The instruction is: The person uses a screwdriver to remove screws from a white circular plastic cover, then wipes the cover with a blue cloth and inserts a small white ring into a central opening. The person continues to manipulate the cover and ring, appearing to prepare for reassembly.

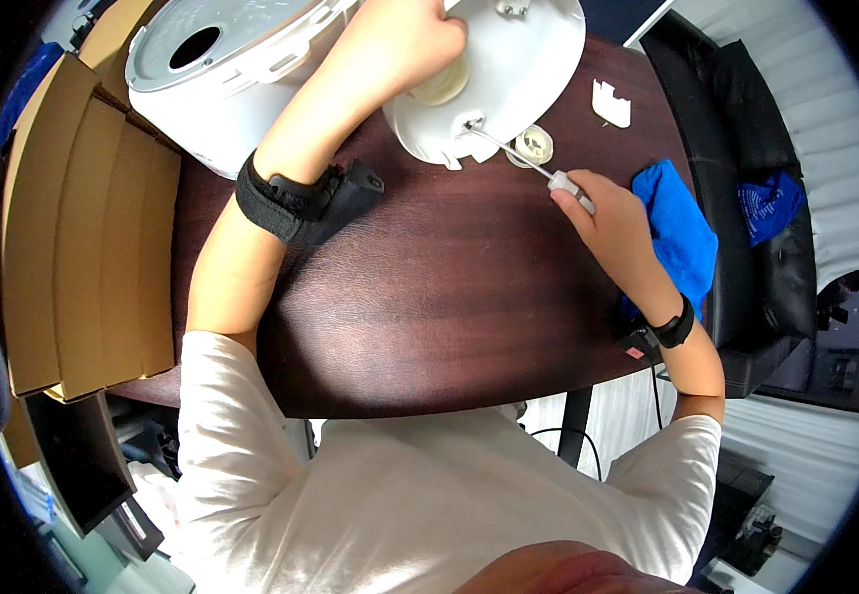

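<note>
Brown table [429,327] lies beneath the cover [523,74], likely light, stiff, best held by its rim. Right hand [615,223] grips a screwdriver [561,183] at the cover; left hand [414,45], over it, grip unclear.

The right hand [603,208] is gripping a screwdriver [560,182], its tip meeting a recess [473,122] near the lower edge of the cover [518,74], while the left hand [419,49] is curling over the cover, a housing [197,124] is standing at left, and a cloth [685,233] is lying on the table [429,297] beside the right hand.
</note>
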A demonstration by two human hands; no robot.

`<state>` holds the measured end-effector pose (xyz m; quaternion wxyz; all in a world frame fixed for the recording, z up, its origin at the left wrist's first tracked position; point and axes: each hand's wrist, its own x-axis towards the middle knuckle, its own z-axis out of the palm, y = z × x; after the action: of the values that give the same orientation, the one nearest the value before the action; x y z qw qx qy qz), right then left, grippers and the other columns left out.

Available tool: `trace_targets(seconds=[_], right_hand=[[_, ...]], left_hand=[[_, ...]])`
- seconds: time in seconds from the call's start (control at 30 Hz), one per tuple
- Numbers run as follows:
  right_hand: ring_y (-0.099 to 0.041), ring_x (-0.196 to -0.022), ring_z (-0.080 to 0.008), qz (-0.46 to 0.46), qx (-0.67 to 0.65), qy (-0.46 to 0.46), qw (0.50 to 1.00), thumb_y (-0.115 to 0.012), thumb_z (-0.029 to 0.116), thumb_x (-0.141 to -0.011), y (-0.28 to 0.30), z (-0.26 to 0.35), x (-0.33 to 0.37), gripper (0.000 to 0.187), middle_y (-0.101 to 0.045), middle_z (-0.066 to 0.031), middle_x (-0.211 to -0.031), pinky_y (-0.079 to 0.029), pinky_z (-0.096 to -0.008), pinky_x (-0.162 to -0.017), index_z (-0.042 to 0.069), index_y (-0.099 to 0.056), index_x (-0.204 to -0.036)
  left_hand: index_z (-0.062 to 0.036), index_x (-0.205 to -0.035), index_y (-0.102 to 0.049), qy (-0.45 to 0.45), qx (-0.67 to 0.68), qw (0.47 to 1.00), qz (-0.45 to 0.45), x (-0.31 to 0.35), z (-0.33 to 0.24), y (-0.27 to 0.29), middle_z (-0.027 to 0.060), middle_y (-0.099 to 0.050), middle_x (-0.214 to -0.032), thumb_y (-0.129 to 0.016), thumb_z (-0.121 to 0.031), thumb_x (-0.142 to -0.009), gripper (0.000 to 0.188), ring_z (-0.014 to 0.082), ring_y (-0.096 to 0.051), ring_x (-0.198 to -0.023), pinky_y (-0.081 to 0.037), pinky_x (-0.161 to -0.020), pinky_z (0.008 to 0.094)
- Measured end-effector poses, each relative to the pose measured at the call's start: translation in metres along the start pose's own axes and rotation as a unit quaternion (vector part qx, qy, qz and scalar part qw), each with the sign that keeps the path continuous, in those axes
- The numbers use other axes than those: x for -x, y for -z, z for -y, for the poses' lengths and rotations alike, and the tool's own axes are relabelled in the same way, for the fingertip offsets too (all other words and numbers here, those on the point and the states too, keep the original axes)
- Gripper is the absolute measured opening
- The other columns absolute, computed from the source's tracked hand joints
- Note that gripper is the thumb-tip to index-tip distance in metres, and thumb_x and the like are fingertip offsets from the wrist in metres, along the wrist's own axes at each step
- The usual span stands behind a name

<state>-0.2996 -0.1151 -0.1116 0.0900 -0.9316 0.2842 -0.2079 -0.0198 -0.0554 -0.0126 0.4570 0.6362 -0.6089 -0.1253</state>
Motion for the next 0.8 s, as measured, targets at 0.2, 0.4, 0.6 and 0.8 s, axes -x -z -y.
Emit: trace_targets(seconds=[0.2,0.4,0.6,0.8], right_hand=[[-0.064,-0.066,-0.0296,-0.008,0.139,0.01,0.99,-0.07,0.029,-0.087,0.017,0.018,-0.009,0.027,-0.065,-0.0113,-0.082,-0.048,-0.0351,-0.054,0.006,-0.065,-0.099],[-0.064,-0.061,-0.0311,-0.001,0.094,0.031,0.995,-0.064,0.034,-0.091,0.001,-0.002,-0.009,0.029,-0.065,-0.0129,-0.074,-0.049,-0.0379,-0.051,0.005,-0.062,-0.093],[-0.064,-0.06,-0.0345,0.047,0.053,0.019,0.997,-0.061,0.036,-0.093,0.004,0.004,-0.023,0.032,-0.064,-0.0163,-0.068,-0.05,-0.0411,-0.051,0.005,-0.061,-0.087],[-0.062,-0.065,-0.0372,0.078,-0.007,-0.052,0.996,-0.061,0.031,-0.095,0.008,0.002,-0.016,0.03,-0.062,-0.0192,-0.07,-0.046,-0.0404,-0.056,0.002,-0.063,-0.089]], left_hand=[[0.0025,-0.104,-0.06,-0.005,0.012,1.0,-0.004,0.006,-0.003,0.005,0.024,-0.068,-0.089,-0.049,-0.001,-0.079,0.028,0.0351,-0.067,-0.092,-0.05,-0.081,0.0401],[0.0043,-0.101,-0.06,-0.016,0.004,1.0,-0.012,0.002,-0.002,-0.001,0.0235,-0.067,-0.086,-0.047,-0.001,-0.077,0.028,0.0345,-0.067,-0.087,-0.05,-0.08,0.0391],[0.0044,-0.099,-0.06,0.036,0.027,0.999,-0.024,0.002,-0.003,0.008,0.022,-0.067,-0.086,-0.047,0.0,-0.076,0.026,0.0314,-0.066,-0.088,-0.049,-0.079,0.0377],[0.0045,-0.101,-0.06,-0.004,0.052,0.999,-0.016,0.003,-0.008,-0.004,0.0214,-0.067,-0.087,-0.046,0.001,-0.076,0.029,0.0309,-0.066,-0.088,-0.049,-0.08,0.0373]])
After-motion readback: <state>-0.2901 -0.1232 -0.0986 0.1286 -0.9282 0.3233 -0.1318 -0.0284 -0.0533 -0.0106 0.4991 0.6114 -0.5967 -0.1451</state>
